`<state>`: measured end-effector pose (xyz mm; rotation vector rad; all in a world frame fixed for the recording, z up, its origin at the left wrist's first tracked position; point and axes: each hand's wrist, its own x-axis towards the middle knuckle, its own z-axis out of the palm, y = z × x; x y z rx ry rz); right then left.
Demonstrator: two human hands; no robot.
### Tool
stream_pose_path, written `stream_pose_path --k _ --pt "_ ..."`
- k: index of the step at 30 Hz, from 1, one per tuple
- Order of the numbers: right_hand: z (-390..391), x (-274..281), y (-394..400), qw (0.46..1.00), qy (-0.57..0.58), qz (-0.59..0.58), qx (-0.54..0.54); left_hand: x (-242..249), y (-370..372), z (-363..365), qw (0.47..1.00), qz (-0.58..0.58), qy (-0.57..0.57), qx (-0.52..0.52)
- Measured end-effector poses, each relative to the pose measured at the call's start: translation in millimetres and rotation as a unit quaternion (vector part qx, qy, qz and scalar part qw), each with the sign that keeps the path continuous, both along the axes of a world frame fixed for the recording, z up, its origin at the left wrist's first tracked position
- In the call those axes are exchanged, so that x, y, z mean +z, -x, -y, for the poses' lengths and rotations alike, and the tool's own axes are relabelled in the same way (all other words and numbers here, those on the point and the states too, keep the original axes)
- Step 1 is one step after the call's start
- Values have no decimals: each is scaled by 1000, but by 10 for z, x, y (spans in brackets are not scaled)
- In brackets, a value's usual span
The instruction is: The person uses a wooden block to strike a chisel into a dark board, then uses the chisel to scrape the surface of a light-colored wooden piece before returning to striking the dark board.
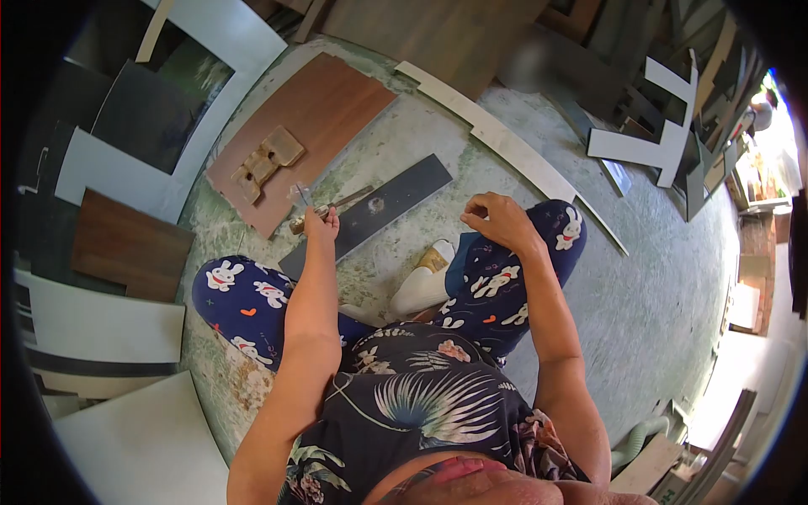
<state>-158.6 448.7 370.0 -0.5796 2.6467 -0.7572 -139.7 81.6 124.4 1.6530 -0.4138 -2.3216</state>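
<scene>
My left hand is stretched forward over the floor, its fingers closed in a pinch. A thin bluish piece with something clear shows at its fingertips; I cannot make out its kind. Beside that hand, what looks like a hammer lies with its handle towards a dark narrow board. Just ahead is a reddish-brown panel with a notched wooden block on it. My right hand hovers by my right knee, fingers loosely bent and slightly apart, with nothing visible in them.
A long pale strip lies ahead on the green-grey floor. White and dark panels stand or lie on the left. Board offcuts pile up at the far right. A pale hose is at lower right.
</scene>
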Motion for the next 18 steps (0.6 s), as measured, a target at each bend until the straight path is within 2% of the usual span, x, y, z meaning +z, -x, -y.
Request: stream_pose_path --k 5,8,11,18 --pt "29 3 6 1000 -12 0 1 -72 99 264 996 -39 -15 82" --pt "45 -32 49 1000 -12 12 -6 123 162 435 988 -34 -30 151" --pt "77 5 71 1000 -9 22 -16 -205 190 760 977 -79 -37 193" --pt "166 -16 130 998 -33 54 -4 -388 -101 1176 976 -21 12 217"
